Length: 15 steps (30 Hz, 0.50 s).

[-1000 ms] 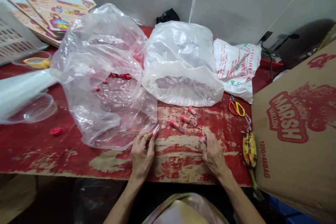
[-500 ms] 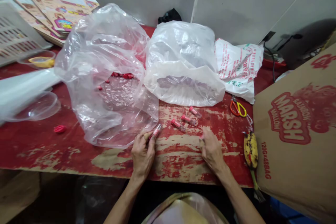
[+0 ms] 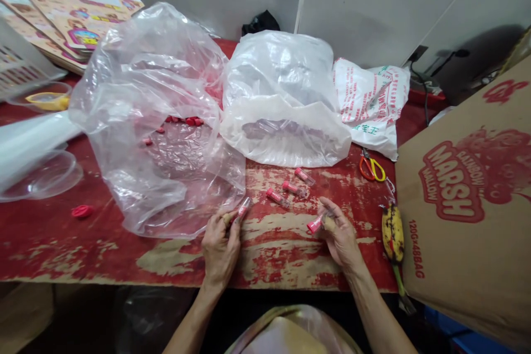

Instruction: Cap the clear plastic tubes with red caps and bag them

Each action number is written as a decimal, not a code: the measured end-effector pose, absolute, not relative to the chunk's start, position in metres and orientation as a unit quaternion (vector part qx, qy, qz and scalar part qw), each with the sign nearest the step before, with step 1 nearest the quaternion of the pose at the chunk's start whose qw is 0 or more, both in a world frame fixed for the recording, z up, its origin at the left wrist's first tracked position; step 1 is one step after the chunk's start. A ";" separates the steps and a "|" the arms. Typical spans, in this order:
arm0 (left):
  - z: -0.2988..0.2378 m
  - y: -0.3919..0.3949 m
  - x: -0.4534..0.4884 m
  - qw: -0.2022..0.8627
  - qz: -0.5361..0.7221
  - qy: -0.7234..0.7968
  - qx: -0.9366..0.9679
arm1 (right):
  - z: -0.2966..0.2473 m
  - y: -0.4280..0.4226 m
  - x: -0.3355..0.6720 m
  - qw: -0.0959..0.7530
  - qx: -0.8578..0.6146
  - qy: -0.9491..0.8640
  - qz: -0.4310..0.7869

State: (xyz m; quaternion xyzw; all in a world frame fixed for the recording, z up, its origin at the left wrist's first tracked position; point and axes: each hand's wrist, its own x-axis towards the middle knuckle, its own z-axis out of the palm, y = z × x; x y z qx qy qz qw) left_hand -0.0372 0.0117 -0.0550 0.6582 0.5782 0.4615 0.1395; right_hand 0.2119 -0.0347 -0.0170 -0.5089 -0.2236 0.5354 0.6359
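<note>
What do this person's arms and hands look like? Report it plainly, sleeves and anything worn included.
The left hand and right hand are bare, without gloves. The forearms show no sleeves, watch or bracelet. A tan wrapping, perhaps tape, seems to cover part of a finger, but it is too small to be sure.

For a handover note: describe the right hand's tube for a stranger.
Left of the MARSH carton, the right hand pinches a clear, red-capped tube. Three tubes lie loose above it; a fourth tube sits in the left hand, further from the carton.
</note>
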 end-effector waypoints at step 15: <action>-0.055 0.012 -0.037 0.134 0.458 0.579 0.661 | -0.031 -0.046 0.215 0.493 -0.626 -0.580 0.172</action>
